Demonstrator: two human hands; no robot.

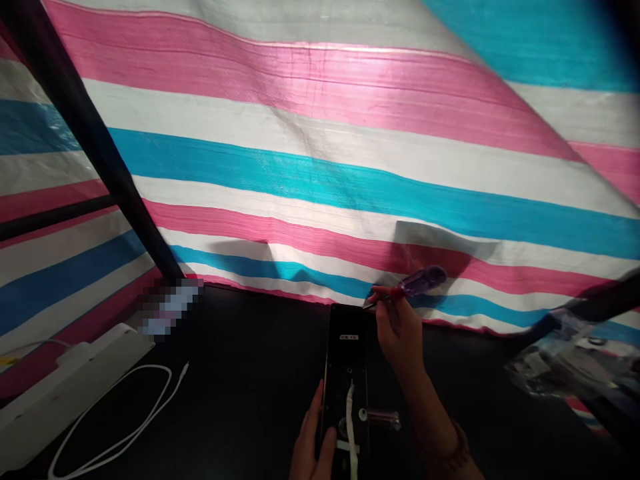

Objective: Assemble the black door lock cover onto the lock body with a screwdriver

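The left hand (315,437) gripped the near left edge of a long, black, rectangular device (336,393), behind which hung a pink, white and blue striped plastic sheet (320,173). The right hand (400,327) clasped a translucent purple-handled screwdriver (423,281), its tip at the device's far right corner.

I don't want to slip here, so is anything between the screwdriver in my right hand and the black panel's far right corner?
Nothing visible blocks it. The screwdriver in your right hand has its tip close by that corner of the black panel; the white strip lies nearer you.
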